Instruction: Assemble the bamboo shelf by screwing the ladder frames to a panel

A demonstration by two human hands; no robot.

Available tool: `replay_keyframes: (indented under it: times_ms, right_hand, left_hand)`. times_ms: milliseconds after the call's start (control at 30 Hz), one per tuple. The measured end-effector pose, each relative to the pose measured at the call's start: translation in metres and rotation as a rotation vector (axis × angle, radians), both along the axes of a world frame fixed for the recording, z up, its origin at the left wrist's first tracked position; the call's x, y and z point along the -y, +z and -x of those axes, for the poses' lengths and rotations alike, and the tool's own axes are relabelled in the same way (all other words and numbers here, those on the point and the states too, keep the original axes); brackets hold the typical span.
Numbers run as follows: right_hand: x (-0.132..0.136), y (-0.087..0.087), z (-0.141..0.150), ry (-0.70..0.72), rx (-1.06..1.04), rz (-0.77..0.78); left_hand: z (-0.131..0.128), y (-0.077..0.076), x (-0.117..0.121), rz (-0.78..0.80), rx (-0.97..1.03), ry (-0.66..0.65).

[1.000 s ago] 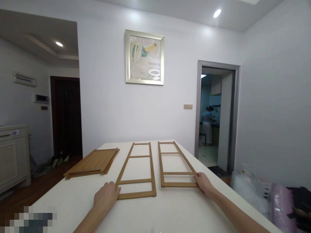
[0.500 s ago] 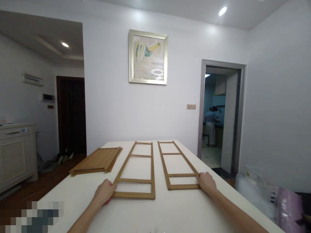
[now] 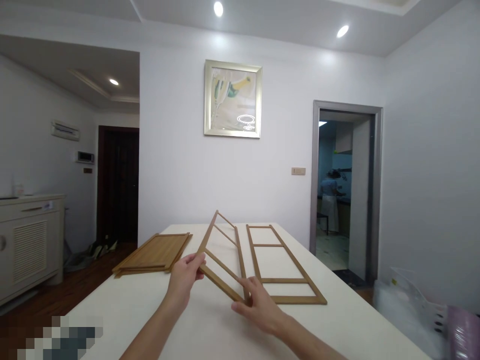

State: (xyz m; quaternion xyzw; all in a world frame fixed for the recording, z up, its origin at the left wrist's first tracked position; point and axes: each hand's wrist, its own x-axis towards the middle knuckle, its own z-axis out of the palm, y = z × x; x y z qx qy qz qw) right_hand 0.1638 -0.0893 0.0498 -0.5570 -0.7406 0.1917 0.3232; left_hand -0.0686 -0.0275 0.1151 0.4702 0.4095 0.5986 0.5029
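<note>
Right hand (image 3: 262,310) pinches the tilted frame (image 3: 219,286) at its near right corner; left hand (image 3: 181,285) pinches its raised left side — long axis running toward twelve o'clock; flat frame (image 3: 300,300) at one, beside the right hand; stacked panels (image 3: 159,250) at eleven.

Left wooden frame tipped up, right one let go
The left frame (image 3: 224,265), flat before, now slants with its left side raised off the desk (image 3: 210,342) by the left hand (image 3: 183,284); the right hand (image 3: 260,306) has switched from the right frame (image 3: 287,281) to its near right corner.
</note>
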Motion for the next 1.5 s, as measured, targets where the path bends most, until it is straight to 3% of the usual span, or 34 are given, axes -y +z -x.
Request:
replay_keyframes:
  times_ms: [200,433,1267,1500]
  right_hand:
    - [0.005,-0.017,0.026,0.056,0.063,-0.103]
    - [0.01,-0.02,0.036,0.052,0.093,-0.09]
    - [0.007,-0.023,0.032,0.097,0.0,-0.083]
    - [0.003,-0.029,0.025,0.064,0.114,-0.133]
  left_hand:
    - [-0.042,0.031,0.028,-0.194,-0.112,-0.086]
    - [-0.066,0.024,0.035,-0.238,-0.174,-0.074]
    - [-0.052,0.011,0.028,-0.238,-0.111,-0.049]
    - [-0.035,0.003,0.022,-0.265,-0.1,-0.001]
